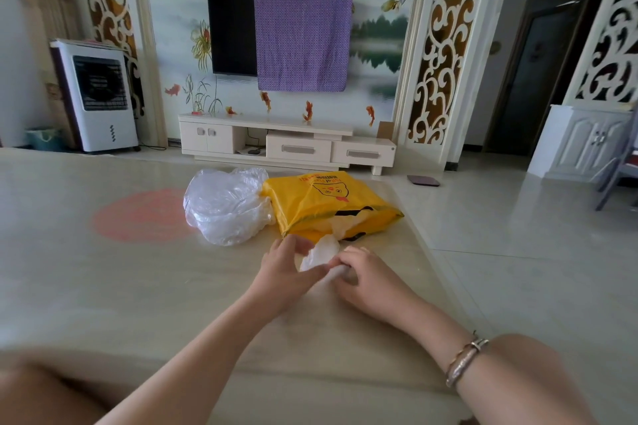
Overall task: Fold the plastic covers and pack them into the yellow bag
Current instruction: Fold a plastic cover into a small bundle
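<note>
Near the table's (121, 286) front edge, my left hand (283, 272) and right hand (362, 274) pinch one plastic cover (319, 252), just short of the yellow bag's (328, 203) mouth. Thin, limp, slippery film: I'd grip folded edges.

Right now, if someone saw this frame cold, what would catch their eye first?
Probably the yellow bag lying mid-table, with a heap of clear plastic covers touching its left side. Just in front of the bag, the left hand and right hand both hold a small plastic cover between them. On the far wall, a purple cloth hangs over most of the television.
</note>
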